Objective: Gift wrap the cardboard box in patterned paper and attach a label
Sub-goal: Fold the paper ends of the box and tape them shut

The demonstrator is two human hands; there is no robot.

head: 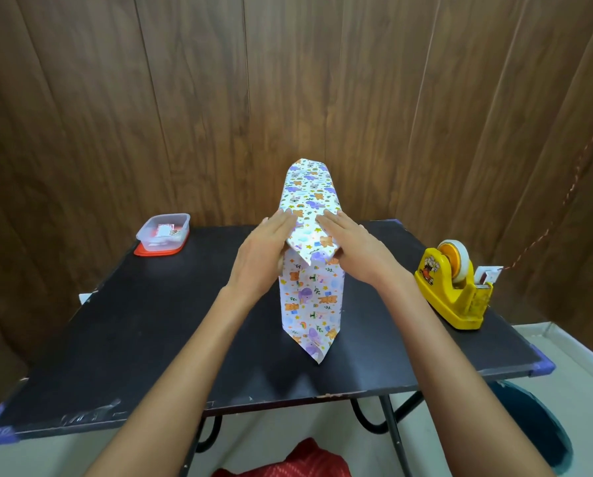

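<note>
Both hands flat, fingers straight and together. The left hand (pixel 271 247) and the right hand (pixel 348 251) press opposite sides of the tall box wrapped in white animal-print paper (pixel 310 297), with its pointed top flap between them. The box stands upright on the black table (pixel 150 321), just below the hands. Yellow tape dispenser (pixel 456 287) well right of the right hand. Clear plastic tub on red lid (pixel 162 232) left of the left hand, apart.

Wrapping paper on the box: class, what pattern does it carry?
The wrapping paper is white with purple elephants, orange bears and rainbows; shown best in the head view.
</note>
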